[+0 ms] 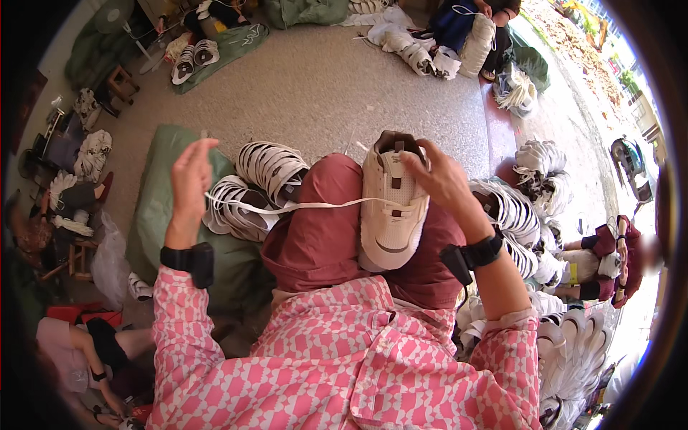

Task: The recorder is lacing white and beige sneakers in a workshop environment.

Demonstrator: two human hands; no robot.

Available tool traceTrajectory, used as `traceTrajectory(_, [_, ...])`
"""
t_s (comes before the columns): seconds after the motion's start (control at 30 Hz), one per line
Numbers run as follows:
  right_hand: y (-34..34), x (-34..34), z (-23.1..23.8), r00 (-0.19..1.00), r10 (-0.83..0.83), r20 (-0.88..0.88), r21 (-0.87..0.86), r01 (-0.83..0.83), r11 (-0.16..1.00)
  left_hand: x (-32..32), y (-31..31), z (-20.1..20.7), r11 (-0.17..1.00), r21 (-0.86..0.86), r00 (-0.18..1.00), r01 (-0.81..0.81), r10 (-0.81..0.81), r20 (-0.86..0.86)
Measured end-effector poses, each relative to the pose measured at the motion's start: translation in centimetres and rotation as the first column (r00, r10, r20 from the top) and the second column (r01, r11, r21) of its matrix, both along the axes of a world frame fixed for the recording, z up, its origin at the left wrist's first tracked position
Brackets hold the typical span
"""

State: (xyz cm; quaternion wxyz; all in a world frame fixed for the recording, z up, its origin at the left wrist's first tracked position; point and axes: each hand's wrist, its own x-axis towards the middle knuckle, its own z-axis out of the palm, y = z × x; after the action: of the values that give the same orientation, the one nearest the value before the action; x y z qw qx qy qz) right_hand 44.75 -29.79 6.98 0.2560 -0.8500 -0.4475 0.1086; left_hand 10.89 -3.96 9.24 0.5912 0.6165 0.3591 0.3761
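Note:
A cream sneaker (387, 233) lies over my thighs, its toe toward me and its dark-lined opening away from me. My right hand (446, 179) grips its right side near the opening, thumb over the upper. A white shoelace (315, 206) runs taut from the sneaker's lower eyelets, leftward across my knee to my left hand (190, 179). That hand is raised, its fingers pressed together on the lace; the far end of the lace is hidden in it. A short lace tip sticks out at the shoe's upper left.
Laced shoes (269, 168) lie left of my knee on a green sheet (161, 172). Piles of white shoes (512, 211) crowd my right side. Other people sit around with bundles of shoes, and a wooden stool (123, 84) and standing fan (115, 16) are at the far left.

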Motion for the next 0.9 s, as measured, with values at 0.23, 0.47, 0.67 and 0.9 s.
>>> traceTrajectory(0.23, [-2.3, -0.8, -3.5, 0.972, 0.126, 0.198, 0.050, -0.138, 0.989, 12.9, -9.4, -2.8, 0.339, 0.781, 0.837, 0.524, -0.374, -0.399])
traceTrajectory(0.47, [-1.8, -1.1, -4.0, 0.976, 0.073, 0.203, 0.148, -0.105, 0.983, 14.4, -11.6, -6.8, 0.277, 0.640, 0.690, 0.717, -0.412, -0.595])
traceTrajectory(0.67, [-0.7, -1.6, -3.9, 0.984, -0.014, 0.177, 0.107, -0.005, 0.994, 15.2, -13.1, -6.4, 0.287, 0.668, 0.727, 0.686, -0.296, -0.619])
traceTrajectory(0.9, [-0.4, -2.1, -3.6, 0.973, -0.039, 0.226, 0.073, 0.023, 0.997, 15.8, -14.3, -5.0, 0.183, 0.705, 0.728, 0.685, -0.157, -0.667])
